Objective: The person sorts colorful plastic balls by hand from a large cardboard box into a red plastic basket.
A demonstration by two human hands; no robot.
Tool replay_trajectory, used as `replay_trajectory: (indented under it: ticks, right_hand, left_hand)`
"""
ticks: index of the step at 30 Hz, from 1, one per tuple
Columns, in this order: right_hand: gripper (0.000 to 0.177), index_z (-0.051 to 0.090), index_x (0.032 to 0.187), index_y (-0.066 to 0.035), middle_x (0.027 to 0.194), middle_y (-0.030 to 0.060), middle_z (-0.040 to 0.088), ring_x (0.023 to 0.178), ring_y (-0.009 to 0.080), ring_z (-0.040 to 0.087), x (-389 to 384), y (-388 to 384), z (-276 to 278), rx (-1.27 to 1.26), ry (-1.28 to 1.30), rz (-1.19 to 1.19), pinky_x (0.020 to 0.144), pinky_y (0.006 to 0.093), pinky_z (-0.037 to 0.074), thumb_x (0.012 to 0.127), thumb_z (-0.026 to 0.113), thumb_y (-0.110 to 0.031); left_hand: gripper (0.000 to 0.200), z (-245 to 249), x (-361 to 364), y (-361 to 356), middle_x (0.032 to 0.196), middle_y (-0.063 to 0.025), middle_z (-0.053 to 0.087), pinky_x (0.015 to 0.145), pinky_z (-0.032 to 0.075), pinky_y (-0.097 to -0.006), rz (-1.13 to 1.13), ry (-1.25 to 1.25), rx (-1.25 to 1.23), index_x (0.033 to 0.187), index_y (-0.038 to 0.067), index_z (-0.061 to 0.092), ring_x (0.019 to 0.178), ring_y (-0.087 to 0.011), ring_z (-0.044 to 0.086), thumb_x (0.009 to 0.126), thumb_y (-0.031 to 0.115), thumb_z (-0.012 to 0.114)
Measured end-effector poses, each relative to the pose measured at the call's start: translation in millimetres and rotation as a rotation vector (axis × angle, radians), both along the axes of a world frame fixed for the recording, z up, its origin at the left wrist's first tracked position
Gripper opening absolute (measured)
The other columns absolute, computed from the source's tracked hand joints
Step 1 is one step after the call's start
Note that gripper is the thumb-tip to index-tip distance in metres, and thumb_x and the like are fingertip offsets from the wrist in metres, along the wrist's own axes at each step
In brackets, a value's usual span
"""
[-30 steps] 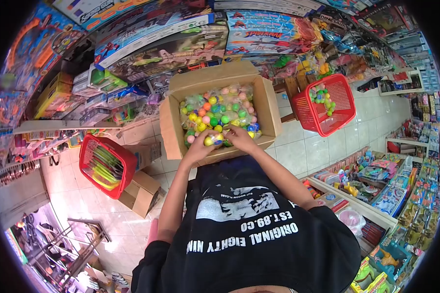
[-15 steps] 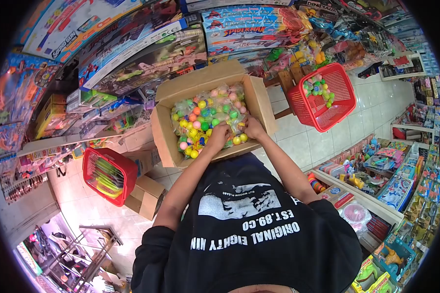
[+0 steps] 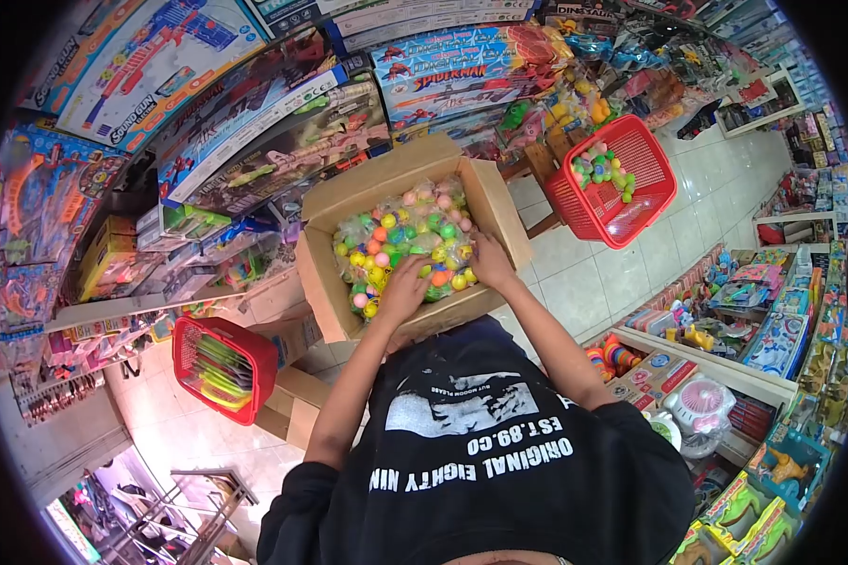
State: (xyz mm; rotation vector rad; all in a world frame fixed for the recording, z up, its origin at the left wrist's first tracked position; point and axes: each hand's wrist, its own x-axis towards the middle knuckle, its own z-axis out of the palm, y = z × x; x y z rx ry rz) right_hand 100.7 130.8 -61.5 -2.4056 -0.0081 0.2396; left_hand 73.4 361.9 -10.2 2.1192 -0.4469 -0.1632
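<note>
An open cardboard box (image 3: 328,299) stands in front of my body, filled with small colored balls (image 3: 396,235), many of them in clear plastic bags. My left hand (image 3: 407,285) rests on the balls near the box's front side, its fingers spread. At the right part of the box, my right hand (image 3: 490,262) touches the bagged balls beside the inner wall, its fingertips partly hidden among them. Whether it grips anything cannot be made out.
A red basket (image 3: 652,200) with some colored balls stands on a wooden stool (image 3: 541,162) at the upper right. Another red basket (image 3: 266,363) with yellow-green items is at the left, near a smaller carton (image 3: 297,400). Toy boxes (image 3: 462,75) line the back; toy shelves (image 3: 725,358) flank the right.
My left hand has opened and shifted slightly left and down, apart from my right hand. My right hand has moved a little right. The view has turned slightly.
</note>
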Motion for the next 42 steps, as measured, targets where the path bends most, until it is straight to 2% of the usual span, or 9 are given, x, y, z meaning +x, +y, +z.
replay_trajectory:
  ticks: [6, 11, 17, 18, 23, 25, 26, 38, 42]
  right_hand:
    - [0.025, 0.053, 0.110, 0.002, 0.101, 0.0218, 0.055, 0.098, 0.0392, 0.055, -54, 3, 62, 0.085, -0.429, -0.268, 0.088, 0.0472, 0.043, 0.086, 0.056, -0.004]
    - [0.015, 0.054, 0.101, 0.001, 0.097, 0.0192, 0.057, 0.096, 0.0388, 0.055, -133, -18, -4, -0.145, -0.328, -0.620, 0.082, 0.0497, 0.041, 0.092, 0.050, -0.011]
    - [0.031, 0.065, 0.101, -0.002, 0.108, 0.0255, 0.065, 0.104, 0.0427, 0.060, -308, -86, -128, -0.332, 0.634, -0.135, 0.088, 0.0492, 0.048, 0.086, 0.055, -0.027]
    - [0.032, 0.069, 0.099, -0.002, 0.114, 0.0218, 0.065, 0.101, 0.0394, 0.065, -344, -97, -155, -0.461, 0.823, 0.005, 0.085, 0.0478, 0.051, 0.086, 0.053, -0.026]
    - [0.042, 0.068, 0.106, 0.005, 0.112, 0.0280, 0.065, 0.104, 0.0380, 0.066, -467, -118, -136, -0.135, 1.086, -0.307, 0.089, 0.0436, 0.052, 0.081, 0.055, -0.026]
    - [0.030, 0.068, 0.097, -0.001, 0.086, 0.0115, 0.070, 0.065, 0.0243, 0.070, -507, -134, -168, 0.012, 1.188, -0.508, 0.046, 0.0395, 0.052, 0.094, 0.046, -0.021]
    - [0.030, 0.068, 0.097, -0.001, 0.086, 0.0115, 0.070, 0.065, 0.0243, 0.070, -509, -135, -170, 0.026, 1.181, -0.525, 0.046, 0.0395, 0.052, 0.094, 0.046, -0.021]
    - [0.026, 0.064, 0.102, -0.002, 0.076, 0.0105, 0.068, 0.059, 0.0212, 0.067, -463, -206, -91, 0.276, 0.590, -0.901, 0.051, 0.0340, 0.050, 0.090, 0.062, -0.025]
    - [0.027, 0.066, 0.102, -0.001, 0.076, 0.0129, 0.069, 0.064, 0.0234, 0.068, -524, -271, -197, 0.214, 0.650, -0.829, 0.055, 0.0389, 0.053, 0.091, 0.059, -0.025]
  left_hand:
    - [0.020, 7, -43, 111, 0.097, -0.0189, 0.058, 0.085, 0.044, -0.0413, 0.637, -0.322, 0.100, 0.103, -0.002, 0.059, 0.092, -0.0353, 0.056, 0.091, 0.015, 0.060]
    - [0.026, -99, -120, 189, 0.090, -0.0195, 0.056, 0.084, 0.042, -0.0419, 0.960, -0.097, 0.007, 0.099, -0.003, 0.057, 0.089, -0.0347, 0.052, 0.097, 0.023, 0.053]
    - [0.043, -224, -264, 236, 0.105, -0.0249, 0.064, 0.087, 0.046, -0.0522, 0.034, 0.769, 0.662, 0.111, 0.001, 0.063, 0.095, -0.0444, 0.060, 0.094, 0.038, 0.047]
    - [0.042, -237, -284, 231, 0.101, -0.0187, 0.068, 0.081, 0.050, -0.0506, -0.348, 0.395, 0.559, 0.112, 0.007, 0.064, 0.086, -0.0378, 0.065, 0.092, 0.040, 0.049]
    - [0.032, -274, -316, 241, 0.093, -0.0067, 0.069, 0.069, 0.054, -0.0425, 0.011, 1.719, 0.634, 0.111, 0.009, 0.065, 0.074, -0.0175, 0.067, 0.093, 0.031, 0.049]
    - [0.029, -247, -273, 225, 0.089, -0.0064, 0.068, 0.064, 0.054, -0.0405, -0.271, 1.409, 0.698, 0.107, 0.008, 0.066, 0.071, -0.0181, 0.067, 0.092, 0.026, 0.050]
    - [0.025, -238, -257, 215, 0.085, -0.0060, 0.068, 0.059, 0.054, -0.0385, -0.529, 1.098, 0.724, 0.104, 0.006, 0.067, 0.068, -0.0187, 0.066, 0.092, 0.021, 0.050]
    - [0.025, -231, -130, -9, 0.084, -0.0126, 0.067, 0.058, 0.054, -0.0331, -0.191, 0.993, 0.380, 0.105, 0.003, 0.069, 0.067, -0.0221, 0.065, 0.085, 0.009, 0.055]
    - [0.028, -212, -130, -86, 0.085, -0.0131, 0.067, 0.056, 0.051, -0.0317, -0.065, 1.016, 0.365, 0.108, 0.000, 0.066, 0.067, -0.0212, 0.064, 0.087, 0.017, 0.058]
